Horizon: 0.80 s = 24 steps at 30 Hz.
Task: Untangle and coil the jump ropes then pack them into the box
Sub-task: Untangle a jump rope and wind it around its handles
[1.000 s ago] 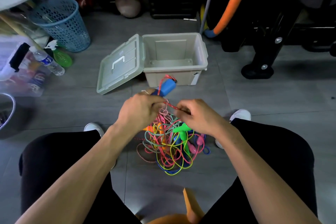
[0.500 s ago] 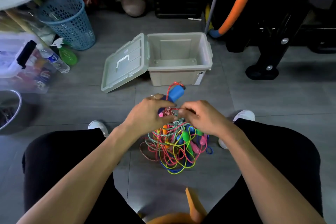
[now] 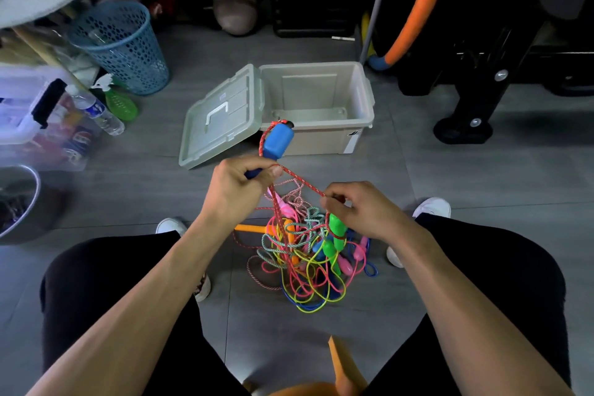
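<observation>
A tangle of jump ropes (image 3: 305, 254) in pink, yellow, blue, teal and red lies on the floor between my feet. My left hand (image 3: 234, 190) grips a blue handle (image 3: 279, 140) that sticks up above my fist. A red braided rope (image 3: 302, 183) runs taut from that hand to my right hand (image 3: 360, 209), which pinches it above the pile. A green handle (image 3: 336, 228) hangs just under my right hand. The grey box (image 3: 360, 135) stands open behind the pile, its lid (image 3: 221, 116) folded out to the left.
A blue mesh basket (image 3: 125, 45), a water bottle (image 3: 99, 112) and a clear bin (image 3: 29, 116) sit at the left. Black gym equipment (image 3: 482, 74) and a foam hoop (image 3: 414, 13) stand at the right. An orange seat edge (image 3: 340, 366) shows below.
My hands have drawn apart, pulling the red rope taut between them. My left hand has lifted the blue handle higher above the pile.
</observation>
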Tool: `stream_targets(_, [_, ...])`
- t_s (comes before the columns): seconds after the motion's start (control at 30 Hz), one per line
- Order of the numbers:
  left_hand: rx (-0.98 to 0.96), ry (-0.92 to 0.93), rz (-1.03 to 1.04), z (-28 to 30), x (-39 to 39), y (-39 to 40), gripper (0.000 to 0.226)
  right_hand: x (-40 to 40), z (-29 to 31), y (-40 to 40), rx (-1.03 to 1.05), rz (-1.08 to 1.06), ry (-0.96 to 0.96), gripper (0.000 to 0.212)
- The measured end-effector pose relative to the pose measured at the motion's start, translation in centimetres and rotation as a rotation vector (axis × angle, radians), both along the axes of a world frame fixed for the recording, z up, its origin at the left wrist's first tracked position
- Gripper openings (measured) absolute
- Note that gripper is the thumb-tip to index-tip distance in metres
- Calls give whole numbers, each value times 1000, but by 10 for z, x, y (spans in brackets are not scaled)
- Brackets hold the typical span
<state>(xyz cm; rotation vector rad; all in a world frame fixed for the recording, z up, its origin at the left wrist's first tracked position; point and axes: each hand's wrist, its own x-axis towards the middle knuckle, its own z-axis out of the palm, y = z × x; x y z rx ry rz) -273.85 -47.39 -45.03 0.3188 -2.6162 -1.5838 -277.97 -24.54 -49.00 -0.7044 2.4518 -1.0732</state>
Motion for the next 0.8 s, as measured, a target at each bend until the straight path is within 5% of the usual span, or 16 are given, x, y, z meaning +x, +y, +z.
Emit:
stream_targets(0.33, [95, -119, 106, 0, -2, -2, 13, -3, 9, 7, 2, -32, -93, 14])
stream_targets(0.53, [-4, -224, 118, -11, -1, -9, 11, -2, 10, 11, 20, -12, -145, 11])
stream_targets(0.7, [-249, -293, -175, -9, 2, -13, 4, -1, 16, 12, -38, -63, -101, 20])
stream_targets(0.8, [-261, -148, -328, -4, 7, 1, 14, 4, 19, 7, -68, -27, -112, 17])
